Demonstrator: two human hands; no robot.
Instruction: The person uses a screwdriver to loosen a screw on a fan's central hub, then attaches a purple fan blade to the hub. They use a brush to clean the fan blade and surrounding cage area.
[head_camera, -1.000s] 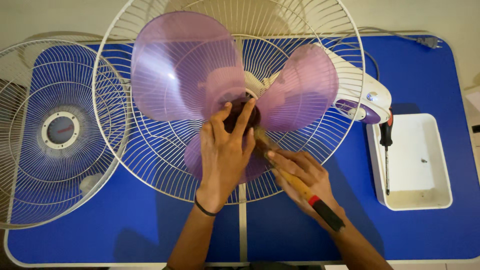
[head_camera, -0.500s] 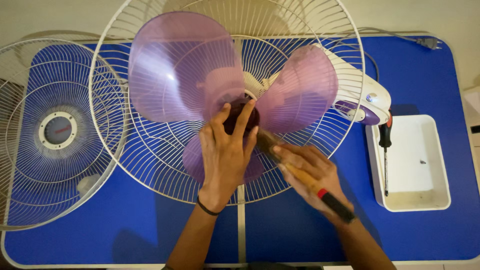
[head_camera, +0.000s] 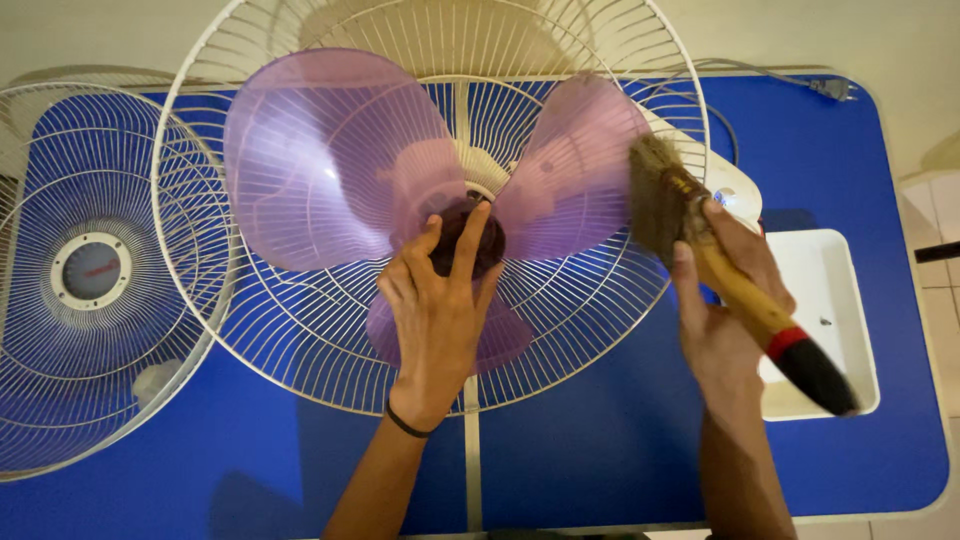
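A purple three-blade fan rotor (head_camera: 330, 160) sits inside the white rear wire guard (head_camera: 300, 330) of a fan lying on the blue table (head_camera: 600, 440). My left hand (head_camera: 435, 315) presses flat on the lower blade, its fingers reaching the dark hub (head_camera: 470, 235). My right hand (head_camera: 725, 300) grips a paintbrush (head_camera: 740, 290) with a wooden handle and a red and black end. Its bristles rest at the outer edge of the right blade (head_camera: 570, 170).
A detached white front guard (head_camera: 95, 270) lies at the left of the table. A white tray (head_camera: 835, 300) stands at the right, partly behind my right hand. The fan's white motor housing (head_camera: 735, 190) and its cord (head_camera: 780, 75) lie at the back right.
My right hand has lifted the brush from beside the hub up and to the right, to the right blade's edge. My left hand stays on the lower blade.
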